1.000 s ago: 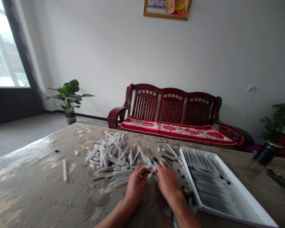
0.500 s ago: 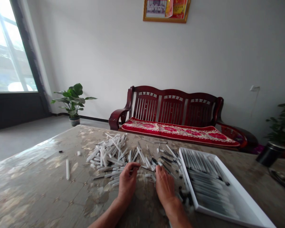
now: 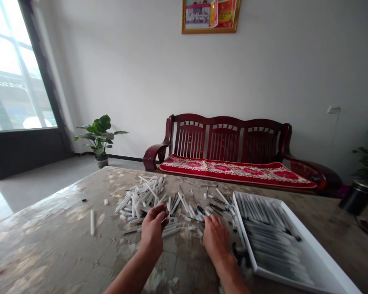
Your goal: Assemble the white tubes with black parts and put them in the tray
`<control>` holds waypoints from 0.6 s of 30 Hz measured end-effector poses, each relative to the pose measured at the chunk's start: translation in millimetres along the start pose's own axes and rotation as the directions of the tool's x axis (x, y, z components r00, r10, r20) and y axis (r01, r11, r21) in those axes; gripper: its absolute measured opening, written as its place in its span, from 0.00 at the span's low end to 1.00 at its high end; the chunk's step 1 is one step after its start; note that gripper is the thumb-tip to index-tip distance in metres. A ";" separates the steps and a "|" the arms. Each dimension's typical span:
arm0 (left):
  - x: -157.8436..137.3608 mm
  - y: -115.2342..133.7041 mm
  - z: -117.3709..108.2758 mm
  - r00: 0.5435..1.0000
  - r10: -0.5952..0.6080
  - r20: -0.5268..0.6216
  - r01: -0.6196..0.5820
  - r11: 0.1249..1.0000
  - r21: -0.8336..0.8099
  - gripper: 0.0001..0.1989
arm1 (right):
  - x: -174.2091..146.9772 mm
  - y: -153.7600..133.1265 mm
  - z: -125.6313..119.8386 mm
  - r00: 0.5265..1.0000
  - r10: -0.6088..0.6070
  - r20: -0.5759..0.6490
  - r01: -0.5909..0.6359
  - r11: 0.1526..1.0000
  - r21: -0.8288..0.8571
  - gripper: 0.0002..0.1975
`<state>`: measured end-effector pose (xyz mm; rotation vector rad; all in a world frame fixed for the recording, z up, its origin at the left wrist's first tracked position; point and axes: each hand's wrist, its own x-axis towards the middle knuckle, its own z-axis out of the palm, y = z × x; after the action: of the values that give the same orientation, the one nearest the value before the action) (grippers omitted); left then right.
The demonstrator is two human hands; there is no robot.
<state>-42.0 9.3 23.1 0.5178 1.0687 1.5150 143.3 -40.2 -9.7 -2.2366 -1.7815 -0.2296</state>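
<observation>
My left hand is at the near edge of a heap of white plastic tubes, its fingers curled and thumb close to them. What sits between those fingertips, if anything, is too small to make out. A thin dark rod points left from the fingertips of my right hand, which are closed on its end. Black ribbed pieces and more loose tubes lie just beyond. To the right of this hand stands a white tray holding rows of translucent, dark-tipped pens.
The patterned table bears a lone white tube and a small black piece at left. A black cylinder stands at right. Behind are a wooden bench and a potted plant.
My left hand has moved left, away from the thin rod and my right hand. My right hand keeps the rod and has shifted slightly. The camera view has tilted a little.
</observation>
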 end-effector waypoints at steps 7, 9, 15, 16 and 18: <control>32.4 -8.1 11.6 0.879 0.290 0.379 -0.442 0.792 0.421 0.08 | 2.7 -1.8 -2.9 0.993 -0.108 0.038 0.107 0.993 0.043 0.12; 42.3 -11.2 24.2 0.754 0.317 0.576 -0.649 0.495 0.577 0.07 | 4.3 -3.1 -2.9 0.993 -0.107 0.046 0.104 0.993 0.051 0.11; 64.9 -20.1 57.0 0.621 0.058 0.781 -0.784 0.050 0.619 0.10 | 4.0 -10.0 -2.1 0.995 -0.094 0.045 0.094 0.996 0.010 0.13; 67.8 -21.8 59.7 0.606 0.006 0.796 -0.796 -0.004 0.606 0.10 | 3.4 -10.5 -1.2 0.996 -0.084 0.041 0.084 0.996 -0.003 0.14; 72.3 -24.9 62.6 0.573 -0.089 0.815 -0.819 -0.107 0.564 0.11 | 2.3 -10.2 1.3 0.998 -0.063 0.023 0.064 0.998 -0.018 0.15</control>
<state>3.8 96.6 15.7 2.5389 1.2652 0.5001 133.9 -35.5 -9.2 -2.2059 -1.8713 -0.2363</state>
